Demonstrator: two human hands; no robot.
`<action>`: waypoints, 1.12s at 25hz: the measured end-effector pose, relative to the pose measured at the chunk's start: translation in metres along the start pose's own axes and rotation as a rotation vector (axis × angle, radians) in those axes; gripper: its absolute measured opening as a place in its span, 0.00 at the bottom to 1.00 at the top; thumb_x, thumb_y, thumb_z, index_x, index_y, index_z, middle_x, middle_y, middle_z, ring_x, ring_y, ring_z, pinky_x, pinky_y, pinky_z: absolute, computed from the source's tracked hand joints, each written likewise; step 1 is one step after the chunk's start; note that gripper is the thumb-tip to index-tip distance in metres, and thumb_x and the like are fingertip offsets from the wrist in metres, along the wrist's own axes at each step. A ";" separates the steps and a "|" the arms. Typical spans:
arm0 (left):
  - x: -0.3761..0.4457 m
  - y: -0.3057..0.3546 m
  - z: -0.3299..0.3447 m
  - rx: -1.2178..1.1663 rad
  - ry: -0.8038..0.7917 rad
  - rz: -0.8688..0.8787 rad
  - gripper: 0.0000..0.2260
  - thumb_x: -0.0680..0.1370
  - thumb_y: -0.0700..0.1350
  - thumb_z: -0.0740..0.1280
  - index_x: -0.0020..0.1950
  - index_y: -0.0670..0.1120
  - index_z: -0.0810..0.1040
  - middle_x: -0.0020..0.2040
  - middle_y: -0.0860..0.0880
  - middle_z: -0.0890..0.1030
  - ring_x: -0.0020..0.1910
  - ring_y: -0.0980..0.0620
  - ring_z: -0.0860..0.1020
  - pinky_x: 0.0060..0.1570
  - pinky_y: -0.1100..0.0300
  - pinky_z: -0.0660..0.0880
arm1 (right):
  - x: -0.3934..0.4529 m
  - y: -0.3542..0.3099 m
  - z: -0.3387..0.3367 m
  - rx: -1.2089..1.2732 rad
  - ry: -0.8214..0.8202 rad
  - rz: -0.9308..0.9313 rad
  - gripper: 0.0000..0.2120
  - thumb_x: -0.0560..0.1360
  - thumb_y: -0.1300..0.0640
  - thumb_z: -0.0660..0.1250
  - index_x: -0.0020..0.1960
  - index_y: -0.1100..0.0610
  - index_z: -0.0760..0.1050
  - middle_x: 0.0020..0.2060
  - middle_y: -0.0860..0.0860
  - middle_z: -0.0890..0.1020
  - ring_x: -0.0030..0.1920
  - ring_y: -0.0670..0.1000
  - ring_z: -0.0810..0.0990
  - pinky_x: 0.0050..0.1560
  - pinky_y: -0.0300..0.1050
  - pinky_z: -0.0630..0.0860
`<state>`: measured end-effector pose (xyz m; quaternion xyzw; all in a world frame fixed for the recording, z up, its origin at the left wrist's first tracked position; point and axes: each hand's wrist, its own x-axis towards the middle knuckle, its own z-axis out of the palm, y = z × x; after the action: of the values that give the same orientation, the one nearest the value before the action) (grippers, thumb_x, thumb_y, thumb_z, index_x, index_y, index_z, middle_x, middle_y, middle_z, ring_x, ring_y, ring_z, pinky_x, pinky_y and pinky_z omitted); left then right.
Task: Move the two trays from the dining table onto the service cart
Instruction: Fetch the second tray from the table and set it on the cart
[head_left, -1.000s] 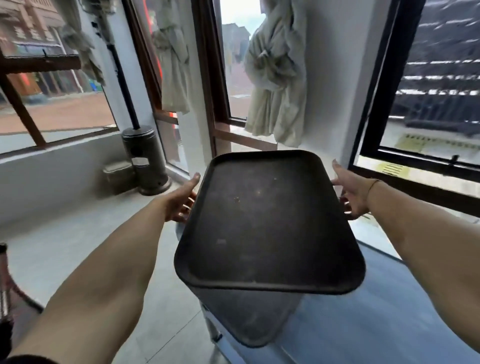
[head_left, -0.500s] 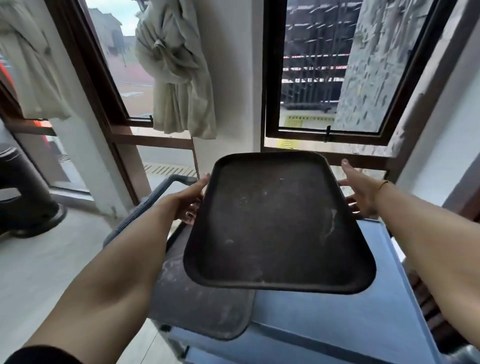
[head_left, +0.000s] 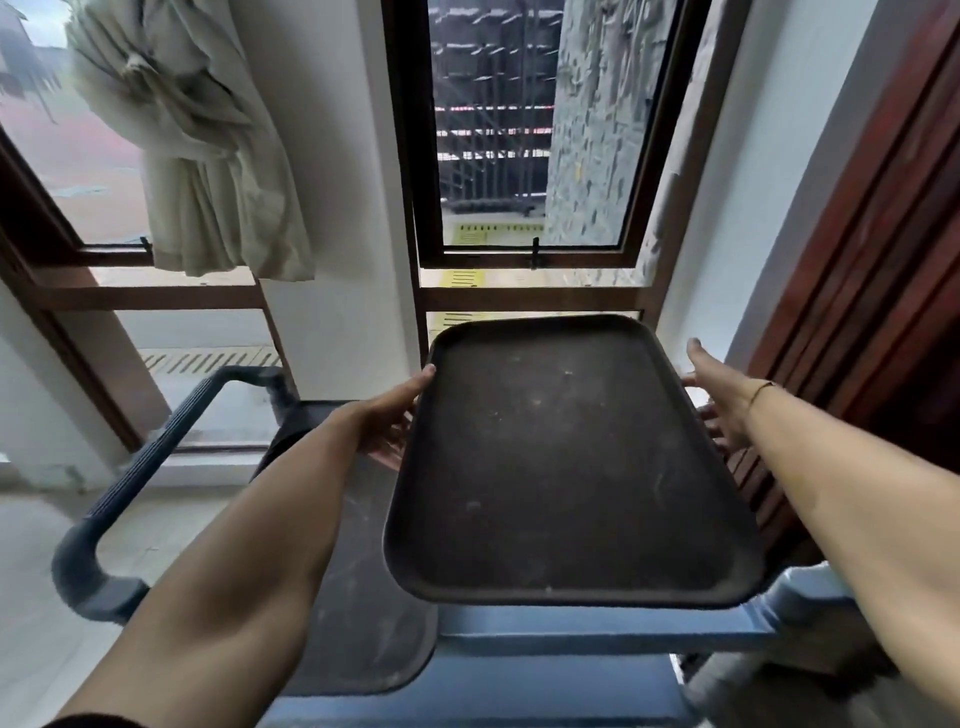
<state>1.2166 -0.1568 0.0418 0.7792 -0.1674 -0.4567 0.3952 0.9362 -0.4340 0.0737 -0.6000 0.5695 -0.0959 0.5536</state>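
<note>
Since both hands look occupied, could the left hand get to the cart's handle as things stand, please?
Probably not yet: the left hand holds the left edge of the raised tray. The handle lies unobstructed to its left, so only the grip hinders it.

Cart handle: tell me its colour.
The cart handle is dark blue-grey with a ribbed grip, seen in the head view at left.

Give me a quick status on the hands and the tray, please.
Left hand and right hand grip the tray by its sides. Tray held above the cart. Second tray already lies on the cart, left side.
</note>
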 end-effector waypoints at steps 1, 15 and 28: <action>0.003 0.003 0.008 0.003 -0.007 -0.004 0.39 0.69 0.78 0.56 0.56 0.43 0.76 0.55 0.40 0.79 0.47 0.42 0.82 0.37 0.51 0.82 | 0.004 0.005 -0.005 0.005 0.014 -0.004 0.39 0.70 0.23 0.49 0.61 0.50 0.78 0.51 0.56 0.79 0.46 0.56 0.79 0.45 0.48 0.70; 0.044 -0.027 0.110 -0.034 -0.024 -0.246 0.39 0.69 0.77 0.56 0.49 0.41 0.78 0.34 0.45 0.80 0.28 0.48 0.81 0.32 0.56 0.79 | 0.083 0.081 -0.043 -0.001 -0.112 0.177 0.46 0.64 0.18 0.49 0.60 0.52 0.76 0.46 0.55 0.80 0.43 0.54 0.80 0.41 0.47 0.74; 0.115 -0.067 0.167 0.096 0.259 -0.263 0.42 0.75 0.74 0.49 0.71 0.42 0.73 0.48 0.43 0.80 0.42 0.44 0.79 0.36 0.56 0.74 | 0.132 0.138 -0.021 -0.058 -0.169 0.279 0.44 0.70 0.22 0.43 0.58 0.57 0.75 0.36 0.53 0.75 0.35 0.50 0.72 0.32 0.44 0.68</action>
<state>1.1296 -0.2630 -0.1218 0.8647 -0.0332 -0.3917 0.3128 0.8848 -0.5134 -0.0929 -0.5367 0.6012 0.0489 0.5900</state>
